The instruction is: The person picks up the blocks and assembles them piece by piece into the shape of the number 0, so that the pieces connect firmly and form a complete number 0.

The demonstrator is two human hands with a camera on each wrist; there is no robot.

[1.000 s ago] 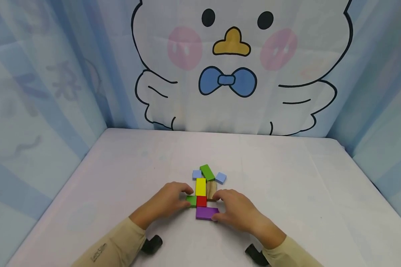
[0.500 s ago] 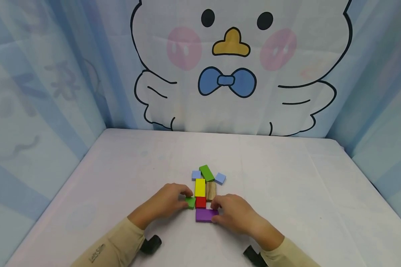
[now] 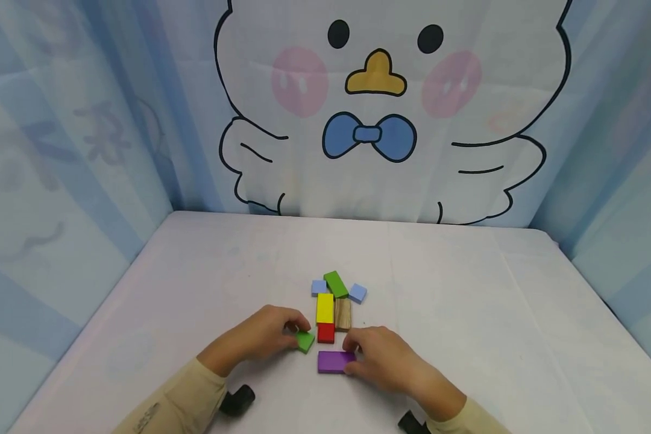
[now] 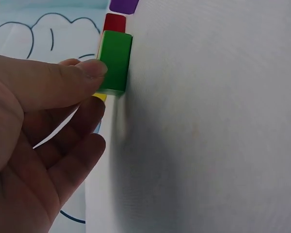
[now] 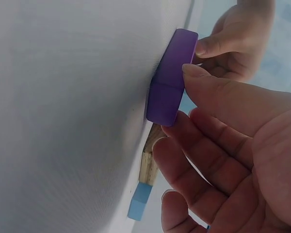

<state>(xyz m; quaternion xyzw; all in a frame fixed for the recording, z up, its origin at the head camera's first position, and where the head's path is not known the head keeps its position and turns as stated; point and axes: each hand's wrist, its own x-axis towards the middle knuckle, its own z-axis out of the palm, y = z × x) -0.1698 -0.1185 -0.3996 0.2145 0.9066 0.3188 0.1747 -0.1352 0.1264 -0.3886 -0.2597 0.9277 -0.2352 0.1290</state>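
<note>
My left hand (image 3: pixel 268 330) pinches a small green block (image 3: pixel 305 341) between thumb and fingers, just left of the red block (image 3: pixel 326 333). In the left wrist view the thumb presses on the side of that green block (image 4: pixel 115 63). A purple block (image 3: pixel 333 361) lies nearest me, and my right hand (image 3: pixel 382 357) pinches its right end. The right wrist view shows thumb and forefinger on the purple block (image 5: pixel 172 77). Beyond the red block is a yellow block (image 3: pixel 325 308), with a plain wooden block (image 3: pixel 343 314) along its right side.
A longer green block (image 3: pixel 336 284) lies slanted at the far end, between a left light-blue cube (image 3: pixel 319 287) and a right light-blue cube (image 3: pixel 358 293). White cloth covers the table (image 3: pixel 466 289). Behind it hangs a curtain (image 3: pixel 369 187) with a cartoon figure.
The small green block has come away from the red block, left and toward me, in my left hand. The purple block has slid toward me with my right hand, leaving a gap before the red block.
</note>
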